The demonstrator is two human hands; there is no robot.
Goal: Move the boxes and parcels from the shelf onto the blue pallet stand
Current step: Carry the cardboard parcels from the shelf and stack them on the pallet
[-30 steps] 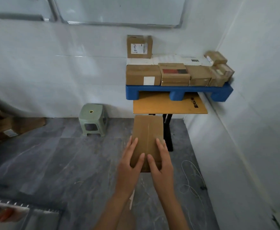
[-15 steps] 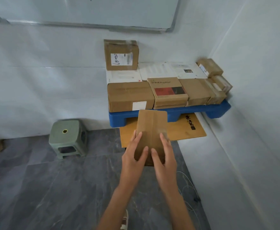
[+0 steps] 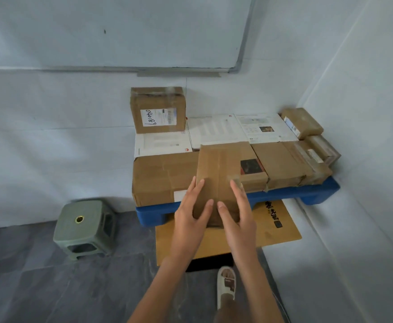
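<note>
Now up over the front of the stacked load, no longer out above the floor: flat cardboard parcel (image 3: 221, 176), both hands having come forward with it. Nearest: slippered foot (image 3: 225, 285) standing on grey floor (image 3: 50, 287). Left hand (image 3: 190, 213) gripping the parcel's near left edge, thumb lying on top, fingers going along the side. Right hand (image 3: 236, 217) gripping the near right edge likewise, thumb on top. Parcel reaching over the large brown box (image 3: 158, 178) and covering part of the box with a dark label (image 3: 252, 169); touching or held just above, cannot tell. Underneath, sitting on a wooden tabletop (image 3: 281, 227): blue pallet stand (image 3: 307, 194). Left, on the floor: green stool (image 3: 83, 227). Further back on the load: white boxes (image 3: 216, 129), labelled brown box (image 3: 158, 110) standing on one, small parcels (image 3: 307, 131) piling in the right corner. Hanging on the wall behind: whiteboard (image 3: 120, 31).
</note>
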